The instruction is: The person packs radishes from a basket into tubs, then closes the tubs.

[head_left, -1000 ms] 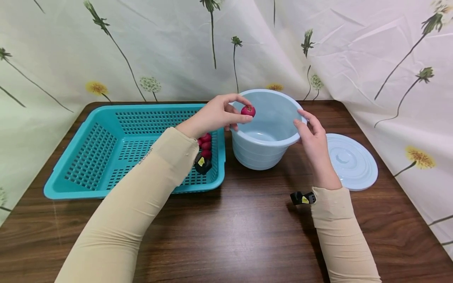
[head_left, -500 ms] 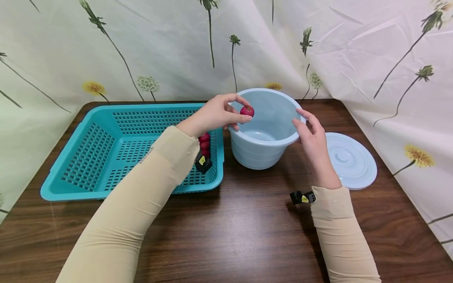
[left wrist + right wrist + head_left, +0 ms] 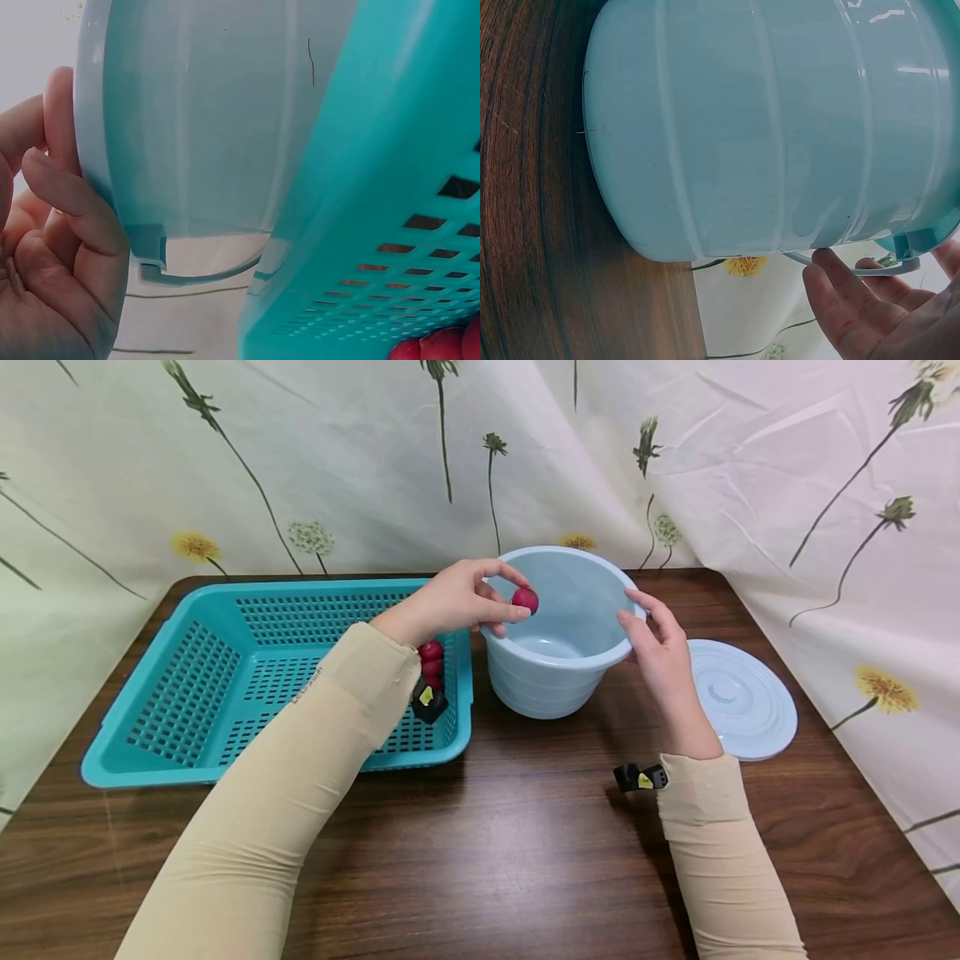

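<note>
Between the thumb and forefinger of my left hand [image 3: 468, 602], a small round red radish [image 3: 525, 600] is pinched over the left side of a light blue bucket [image 3: 547, 685]. The other left fingers touch the bucket's rim; the left wrist view shows them there, with the radish hidden. My right hand [image 3: 660, 668] grips the opposite rim, thumb at the front and fingers round the edge. In the right wrist view the right fingers [image 3: 832, 300] lie by the bucket's side near its handle [image 3: 889, 270]. The bucket stands upright on the table; no radish shows in its visible inside.
Left of the bucket stands a turquoise plastic basket [image 3: 142, 768], with several red radishes [image 3: 431, 652] at its right end, partly behind the left wrist camera [image 3: 429, 702]. A light blue lid [image 3: 742, 710] lies right of the bucket on the wooden table [image 3: 495, 860]. Flowered cloth hangs behind.
The radish has turned a little between my left fingers, so its brownish stem end no longer shows. Both hands stay at the bucket; the head view has shifted slightly.
</note>
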Tool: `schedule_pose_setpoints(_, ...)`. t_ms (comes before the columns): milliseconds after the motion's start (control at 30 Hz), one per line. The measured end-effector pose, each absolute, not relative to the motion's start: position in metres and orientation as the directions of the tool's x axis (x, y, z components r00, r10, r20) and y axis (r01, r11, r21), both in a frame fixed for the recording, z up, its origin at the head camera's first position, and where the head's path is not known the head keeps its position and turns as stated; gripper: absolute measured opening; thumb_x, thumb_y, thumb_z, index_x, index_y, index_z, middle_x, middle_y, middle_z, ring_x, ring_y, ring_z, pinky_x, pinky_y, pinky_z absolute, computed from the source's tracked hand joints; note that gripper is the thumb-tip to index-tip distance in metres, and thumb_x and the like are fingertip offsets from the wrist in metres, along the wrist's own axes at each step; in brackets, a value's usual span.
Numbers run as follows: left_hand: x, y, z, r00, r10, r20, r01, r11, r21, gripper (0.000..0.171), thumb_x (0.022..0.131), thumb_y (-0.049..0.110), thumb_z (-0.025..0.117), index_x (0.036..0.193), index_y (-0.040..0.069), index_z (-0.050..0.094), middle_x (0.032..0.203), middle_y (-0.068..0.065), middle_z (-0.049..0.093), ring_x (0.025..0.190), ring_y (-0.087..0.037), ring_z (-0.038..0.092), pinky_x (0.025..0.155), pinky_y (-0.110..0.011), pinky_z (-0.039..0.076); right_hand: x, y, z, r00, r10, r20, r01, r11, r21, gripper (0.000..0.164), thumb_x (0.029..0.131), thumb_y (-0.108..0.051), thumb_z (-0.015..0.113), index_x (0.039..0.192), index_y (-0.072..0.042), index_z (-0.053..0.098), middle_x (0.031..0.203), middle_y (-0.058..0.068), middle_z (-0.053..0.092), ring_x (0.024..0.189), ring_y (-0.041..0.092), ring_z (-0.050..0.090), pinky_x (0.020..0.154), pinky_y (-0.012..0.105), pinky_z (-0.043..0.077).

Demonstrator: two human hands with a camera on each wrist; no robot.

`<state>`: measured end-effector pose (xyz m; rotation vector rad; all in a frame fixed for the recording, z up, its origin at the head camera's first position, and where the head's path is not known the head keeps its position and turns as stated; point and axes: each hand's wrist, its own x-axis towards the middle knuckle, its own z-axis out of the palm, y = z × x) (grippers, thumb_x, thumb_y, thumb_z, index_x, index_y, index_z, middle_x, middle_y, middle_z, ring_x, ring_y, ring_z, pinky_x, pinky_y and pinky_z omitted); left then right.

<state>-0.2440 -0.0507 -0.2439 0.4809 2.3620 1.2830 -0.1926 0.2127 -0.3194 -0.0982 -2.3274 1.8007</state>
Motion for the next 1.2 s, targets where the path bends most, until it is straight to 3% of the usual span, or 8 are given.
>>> schedule_pose_setpoints(167,-0.244,-0.051,-0.244,-0.854,0.480,-0.198,0.102,0.529,0.843,0.048,0.090,0.033,0.073,0.134,0.025,0.056,0.079,-0.004,0.068,0.078,-0.018,0.066,0.067,-0.029,0.049,-0.192,0.212,-0.318,-0.979,0.168,0.114,-0.068,0.254,-0.965,0.049,0.099,-0.037,0.053,0.145,-0.022,0.050,0.146,0.006,0.047,0.101,0.015,0.055,0.076,0.019,0.050)
schedule_pose_setpoints(533,-0.244,-0.054,-0.245,-0.851,0.493,-0.180,0.109,0.501,0.858,0.046,0.091,0.032,0.073,0.133,0.024,0.057,0.080,-0.004,0.067,0.078,-0.019,0.068,0.068,-0.030,0.046,-0.193,0.212,-0.318,-0.980,0.170,0.102,-0.056,0.254,-0.966,0.049,0.100,-0.036,0.053,0.147,-0.022,0.049,0.148,0.005,0.046,0.103,0.015,0.054,0.077,0.021,0.049)
schedule_pose_setpoints(900,-0.237,-0.079,-0.247,-0.857,0.510,-0.071,0.148,0.376,0.915,0.040,0.093,0.034,0.069,0.131,0.025,0.059,0.103,-0.008,0.069,0.086,-0.028,0.067,0.067,-0.033,0.050,-0.191,0.212,-0.318,-0.980,0.168,0.109,-0.064,0.254,-0.965,0.049,0.100,-0.037,0.053,0.146,-0.021,0.049,0.148,0.004,0.046,0.099,0.013,0.054,0.076,0.021,0.048)
schedule_pose_setpoints(1200,-0.243,-0.121,-0.263,-0.896,0.415,-0.156,0.055,0.453,0.890,0.042,0.094,0.039,0.067,0.131,0.021,0.060,0.097,-0.008,0.068,0.075,-0.020,0.065,0.062,-0.030,0.053,-0.191,0.212,-0.318,-0.981,0.169,0.100,-0.057,0.245,-0.968,0.049,0.099,-0.040,0.053,0.145,-0.024,0.050,0.149,0.005,0.044,0.103,0.016,0.053,0.079,0.022,0.048)
